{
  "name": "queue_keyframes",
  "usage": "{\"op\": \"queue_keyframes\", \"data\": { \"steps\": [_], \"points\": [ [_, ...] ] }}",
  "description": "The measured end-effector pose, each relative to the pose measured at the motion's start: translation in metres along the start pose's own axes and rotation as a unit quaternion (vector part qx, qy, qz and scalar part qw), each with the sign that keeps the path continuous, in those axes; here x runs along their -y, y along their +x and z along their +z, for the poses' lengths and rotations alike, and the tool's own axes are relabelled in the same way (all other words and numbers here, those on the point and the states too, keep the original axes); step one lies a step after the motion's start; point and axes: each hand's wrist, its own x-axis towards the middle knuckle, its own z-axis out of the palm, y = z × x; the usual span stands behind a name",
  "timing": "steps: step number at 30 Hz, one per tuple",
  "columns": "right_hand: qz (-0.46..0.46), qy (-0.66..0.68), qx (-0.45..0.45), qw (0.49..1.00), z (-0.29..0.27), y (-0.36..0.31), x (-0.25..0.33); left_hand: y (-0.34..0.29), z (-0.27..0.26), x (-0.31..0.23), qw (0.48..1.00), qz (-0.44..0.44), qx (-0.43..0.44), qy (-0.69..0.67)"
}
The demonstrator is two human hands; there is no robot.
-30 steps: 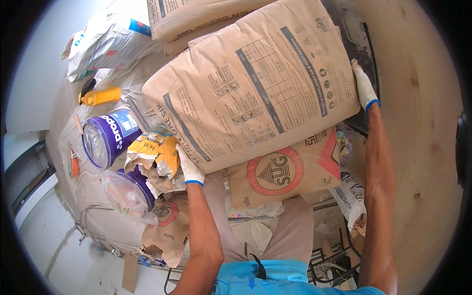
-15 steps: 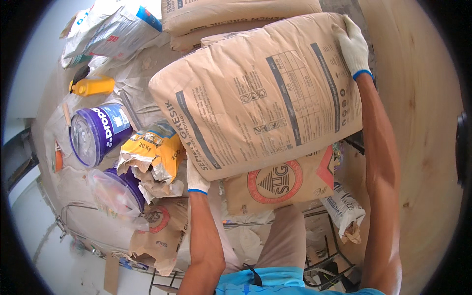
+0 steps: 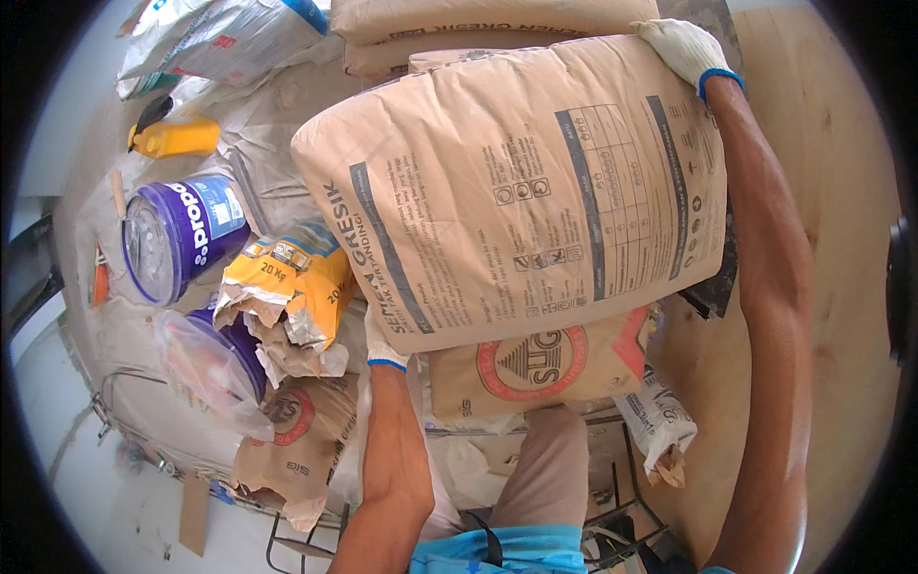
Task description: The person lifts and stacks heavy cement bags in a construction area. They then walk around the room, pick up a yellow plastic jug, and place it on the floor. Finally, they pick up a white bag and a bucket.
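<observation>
Crowding the held cement sack (image 3: 516, 201): purple buckets (image 3: 177, 239), torn bags (image 3: 292, 301).

Most of the left hand (image 3: 382, 342) is tucked under the near-left corner of the big brown sack (image 3: 516, 191), so only the glove cuff and a bit of palm show; can't see its fingers at all. The right hand (image 3: 681, 48) wraps over the far-right corner and its fingertips vanish behind the sack. Below the left grip, a second brown bag (image 3: 545, 368) with a red round mark is half covered by the sack. Beyond the right grip, the stacked bags (image 3: 478, 19) run off the top edge. Left of the left grip, the lower purple bucket (image 3: 215, 354) sits mostly behind cloudy plastic.
</observation>
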Motion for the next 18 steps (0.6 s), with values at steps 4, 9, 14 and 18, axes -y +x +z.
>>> {"op": "queue_keyframes", "data": {
  "steps": [4,9,14,18],
  "points": [
    [-0.053,0.002,-0.042,0.998,-0.002,-0.011,0.002,0.007,-0.012,0.005,0.995,0.08,0.03,0.046],
    [-0.001,0.001,-0.145,0.989,-0.008,-0.044,0.001,-0.001,0.012,-0.006,0.991,0.113,0.06,0.044],
    [-0.073,-0.067,-0.224,0.97,0.008,-0.092,-0.024,-0.017,0.048,-0.034,0.995,0.089,0.045,0.019],
    [0.045,-0.031,-0.175,0.983,0.035,-0.157,-0.055,-0.004,0.078,-0.051,0.986,0.125,0.007,0.109]
  ]
}}
